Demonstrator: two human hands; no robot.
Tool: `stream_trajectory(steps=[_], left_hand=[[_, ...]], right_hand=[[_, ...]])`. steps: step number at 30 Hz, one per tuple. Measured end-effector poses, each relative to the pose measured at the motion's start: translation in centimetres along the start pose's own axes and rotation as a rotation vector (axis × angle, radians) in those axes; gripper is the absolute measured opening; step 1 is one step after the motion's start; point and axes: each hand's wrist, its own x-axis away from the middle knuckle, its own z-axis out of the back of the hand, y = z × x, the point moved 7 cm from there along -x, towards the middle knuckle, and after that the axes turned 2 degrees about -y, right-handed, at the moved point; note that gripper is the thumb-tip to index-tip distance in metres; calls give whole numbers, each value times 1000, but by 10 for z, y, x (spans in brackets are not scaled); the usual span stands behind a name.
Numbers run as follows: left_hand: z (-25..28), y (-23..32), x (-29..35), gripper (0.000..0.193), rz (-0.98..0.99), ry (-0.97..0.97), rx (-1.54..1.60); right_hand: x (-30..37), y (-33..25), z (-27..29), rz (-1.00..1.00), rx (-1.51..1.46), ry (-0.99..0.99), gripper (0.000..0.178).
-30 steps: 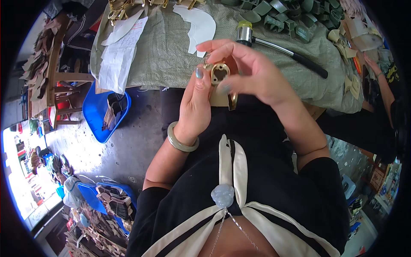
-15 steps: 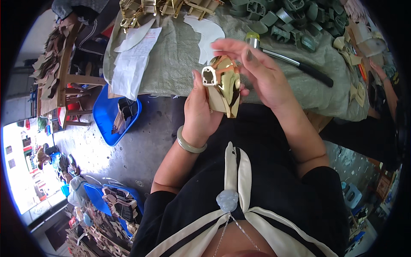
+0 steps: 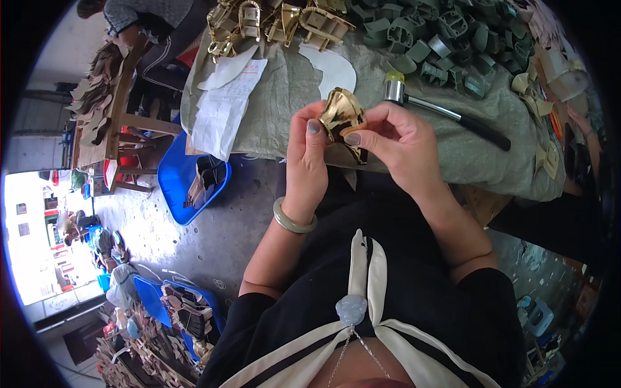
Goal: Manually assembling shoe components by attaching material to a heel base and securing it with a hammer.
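Note:
A shiny gold shoe heel [image 3: 343,111] is held up between my two hands, above the front edge of the covered table. My left hand [image 3: 306,161] is closed on its left side, the thumb pressed against the surface. From the right, my right hand [image 3: 411,149] pinches its edge between thumb and fingers. A tapering part of the piece points down between the hands, and my fingers hide some of it. Just beyond my right hand lies a hammer [image 3: 446,111] with a metal head and a black grip.
Grey-green woven sheeting [image 3: 278,129] covers the table. Gold heels [image 3: 323,26] and dark green heels [image 3: 446,39] are piled at its far side. White cut pieces [image 3: 330,68] and a paper sheet [image 3: 223,116] lie left. A blue bin [image 3: 178,187] stands on the floor; a person [image 3: 145,22] is at far left.
The gold heel has been turned over, so its hollow end no longer faces up. My right hand has come down from hovering beside it to pinch its edge. The view has shifted slightly.

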Motion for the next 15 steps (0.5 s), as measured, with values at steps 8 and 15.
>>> stream_trajectory(steps=[8, 15], left_hand=[[-17, 31, 3, 34, -84, 103, -104], [-10, 14, -6, 34, 65, 156, 188]], right_hand=[[-4, -22, -12, 150, 142, -40, 9], [-19, -1, -13, -119, 2, -157, 15]])
